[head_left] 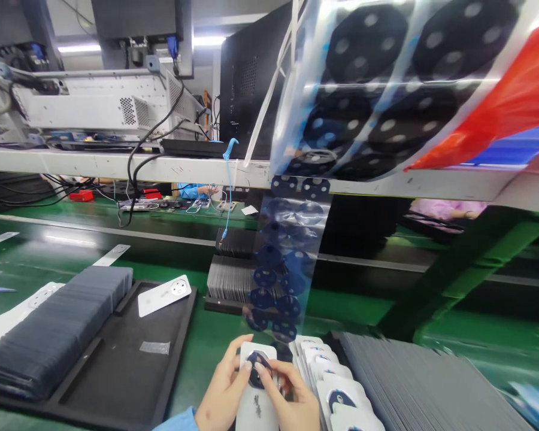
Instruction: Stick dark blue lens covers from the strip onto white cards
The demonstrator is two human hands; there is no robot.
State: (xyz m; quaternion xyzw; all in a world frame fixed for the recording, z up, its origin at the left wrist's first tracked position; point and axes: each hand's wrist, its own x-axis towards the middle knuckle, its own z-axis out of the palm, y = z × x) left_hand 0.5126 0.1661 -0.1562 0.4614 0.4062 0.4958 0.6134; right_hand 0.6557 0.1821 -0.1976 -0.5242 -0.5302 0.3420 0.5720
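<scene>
A white phone back cover point(248, 413) is held upright low in the middle, its top end pointing away from me. My left hand point(224, 389) grips the cover's left edge, with the thumb resting on a round black sticker point(254, 379) at the camera area. From the right side, my right hand point(294, 395) pinches that sticker's edge with thumb and fingers; part of the sticker looks lifted. Beyond my hands hangs a clear strip of round black stickers point(282, 263), coming down from a large roll point(363, 90) on the shelf.
Right of my hands, several white covers point(336, 383) overlap beside a row of grey sheets point(431, 377). On the left, a black tray point(130, 371) bears a loose white cover point(164, 295) and a dark stack point(67, 329). A white shelf beam point(197, 173) crosses above the green bench.
</scene>
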